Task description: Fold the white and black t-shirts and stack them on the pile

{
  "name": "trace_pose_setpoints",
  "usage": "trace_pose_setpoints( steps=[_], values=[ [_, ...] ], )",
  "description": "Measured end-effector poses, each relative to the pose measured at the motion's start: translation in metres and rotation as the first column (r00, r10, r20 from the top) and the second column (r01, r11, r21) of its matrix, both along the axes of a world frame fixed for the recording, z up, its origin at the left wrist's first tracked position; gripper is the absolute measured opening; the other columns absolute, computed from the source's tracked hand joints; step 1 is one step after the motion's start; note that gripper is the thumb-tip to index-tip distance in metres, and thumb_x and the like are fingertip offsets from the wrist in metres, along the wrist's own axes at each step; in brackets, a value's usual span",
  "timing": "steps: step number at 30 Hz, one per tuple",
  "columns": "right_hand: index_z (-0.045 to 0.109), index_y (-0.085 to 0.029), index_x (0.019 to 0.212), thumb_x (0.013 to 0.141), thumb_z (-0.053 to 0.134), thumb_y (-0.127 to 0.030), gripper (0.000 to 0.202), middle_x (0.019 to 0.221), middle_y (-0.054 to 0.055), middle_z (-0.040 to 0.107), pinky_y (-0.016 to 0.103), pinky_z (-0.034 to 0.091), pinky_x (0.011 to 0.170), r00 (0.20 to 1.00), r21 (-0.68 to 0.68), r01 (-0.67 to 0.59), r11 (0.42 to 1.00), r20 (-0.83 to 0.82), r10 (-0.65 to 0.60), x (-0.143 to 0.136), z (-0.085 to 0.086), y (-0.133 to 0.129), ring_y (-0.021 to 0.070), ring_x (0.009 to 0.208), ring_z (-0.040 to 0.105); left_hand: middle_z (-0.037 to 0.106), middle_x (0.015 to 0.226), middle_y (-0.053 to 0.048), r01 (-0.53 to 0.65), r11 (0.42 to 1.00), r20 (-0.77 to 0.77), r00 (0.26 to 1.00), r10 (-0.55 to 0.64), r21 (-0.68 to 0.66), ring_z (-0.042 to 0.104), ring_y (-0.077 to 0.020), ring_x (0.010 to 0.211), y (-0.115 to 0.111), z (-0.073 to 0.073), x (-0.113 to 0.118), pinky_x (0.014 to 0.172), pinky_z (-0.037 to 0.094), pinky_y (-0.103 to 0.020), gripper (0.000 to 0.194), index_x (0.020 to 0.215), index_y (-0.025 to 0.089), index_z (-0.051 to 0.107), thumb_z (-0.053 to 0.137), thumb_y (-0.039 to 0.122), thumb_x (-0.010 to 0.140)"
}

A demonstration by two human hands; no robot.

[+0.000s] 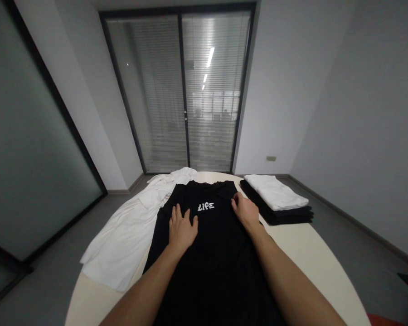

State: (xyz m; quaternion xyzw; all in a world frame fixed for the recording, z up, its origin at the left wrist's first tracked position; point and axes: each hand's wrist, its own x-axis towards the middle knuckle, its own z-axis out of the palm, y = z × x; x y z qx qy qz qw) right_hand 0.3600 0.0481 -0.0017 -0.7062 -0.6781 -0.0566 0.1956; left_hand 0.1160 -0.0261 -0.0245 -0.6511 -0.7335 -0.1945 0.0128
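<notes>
A black T-shirt [214,258] with white lettering near its far end lies spread out lengthwise in front of me. My left hand [182,228] rests on its left part, palm down with the fingers spread. At the shirt's right edge, near the far end, is my right hand [245,209]; its fingers are bent and bunched at the cloth, and whether fabric is pinched between them is partly hidden. The shirt's near end runs out of the bottom of the view, between my forearms.
Loose white garments [129,235] lie rumpled along the left side of the pale round table [313,262]. A stack of folded black clothes [285,216], topped by a folded white one [275,191], sits at the right. Beyond the table stand glass doors [183,99] with blinds.
</notes>
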Motion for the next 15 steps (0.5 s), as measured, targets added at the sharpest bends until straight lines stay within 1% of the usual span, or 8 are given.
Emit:
trace_pose_setpoints(
  steps=[2,4,6,7,9,12,14,15],
  values=[
    [0.063,-0.023,0.115,0.101,0.045,-0.038,0.027,0.092,0.009,0.072,0.032,0.045,0.074,0.999,-0.039,-0.004,0.999,-0.050,0.002,-0.002,-0.004,0.001,0.0239,0.085,0.068,0.039,0.158,-0.018,-0.039,0.999,-0.051,0.998,0.040,0.009,0.028,-0.0393,0.149,0.002,0.001,-0.006,0.114,0.034,-0.051,0.052,0.138,0.018,0.062,0.043,0.047,0.099],
    [0.062,-0.022,0.119,0.101,0.046,-0.035,0.027,0.101,0.009,0.073,0.031,0.045,0.079,0.994,-0.008,-0.079,0.997,-0.081,0.078,-0.002,-0.010,0.003,0.0233,0.093,0.068,0.044,0.155,-0.019,-0.067,0.998,-0.086,0.994,0.068,0.009,0.033,-0.0397,0.146,0.005,0.000,-0.011,0.112,0.036,-0.052,0.052,0.138,0.018,0.062,0.043,0.047,0.099],
    [0.061,-0.022,0.125,0.100,0.049,-0.034,0.030,0.113,0.009,0.071,0.030,0.046,0.086,0.980,0.028,-0.174,0.984,-0.091,0.175,-0.001,-0.016,0.005,0.0234,0.103,0.066,0.046,0.153,-0.019,-0.080,0.997,-0.107,0.991,0.080,0.007,0.037,-0.0394,0.143,0.007,-0.001,-0.015,0.110,0.038,-0.052,0.054,0.139,0.015,0.060,0.041,0.046,0.099],
    [0.060,-0.022,0.127,0.099,0.050,-0.035,0.033,0.118,0.009,0.070,0.031,0.046,0.088,0.975,0.032,-0.203,0.979,-0.091,0.205,0.000,-0.018,0.006,0.0240,0.107,0.064,0.047,0.152,-0.019,-0.082,0.997,-0.113,0.990,0.082,0.009,0.039,-0.0392,0.142,0.008,-0.002,-0.016,0.109,0.039,-0.052,0.054,0.139,0.013,0.059,0.040,0.044,0.099],
    [0.060,-0.021,0.131,0.100,0.048,-0.039,0.038,0.123,0.010,0.068,0.033,0.046,0.093,0.972,0.021,-0.215,0.976,-0.095,0.216,0.001,-0.022,0.008,0.0254,0.112,0.063,0.049,0.151,-0.019,-0.076,0.997,-0.111,0.991,0.077,0.017,0.042,-0.0389,0.139,0.010,-0.003,-0.018,0.107,0.041,-0.052,0.053,0.136,0.009,0.060,0.041,0.041,0.099],
    [0.056,-0.019,0.138,0.101,0.045,-0.043,0.046,0.130,0.012,0.065,0.035,0.043,0.102,0.975,0.010,-0.191,0.982,-0.110,0.191,0.003,-0.028,0.010,0.0261,0.120,0.059,0.049,0.149,-0.019,-0.062,0.996,-0.028,0.998,0.065,0.070,0.046,-0.0373,0.135,0.018,-0.001,-0.026,0.106,0.044,-0.050,0.051,0.136,0.008,0.058,0.043,0.037,0.097],
    [0.050,-0.017,0.144,0.101,0.044,-0.043,0.051,0.140,0.014,0.059,0.037,0.039,0.108,0.983,0.017,-0.149,0.989,-0.102,0.150,0.004,-0.031,0.012,0.0274,0.127,0.054,0.047,0.151,-0.019,-0.101,0.986,0.086,0.992,0.091,0.130,0.048,-0.0345,0.134,0.028,0.006,-0.038,0.109,0.043,-0.045,0.052,0.139,0.007,0.054,0.045,0.034,0.096],
    [0.047,-0.016,0.147,0.101,0.044,-0.043,0.053,0.145,0.015,0.055,0.038,0.037,0.110,0.988,0.018,-0.120,0.993,-0.095,0.121,0.004,-0.033,0.013,0.0287,0.130,0.052,0.046,0.151,-0.019,-0.146,0.977,0.154,0.981,0.122,0.154,0.048,-0.0328,0.135,0.033,0.011,-0.046,0.111,0.042,-0.042,0.053,0.141,0.007,0.052,0.046,0.033,0.095]
  ],
)
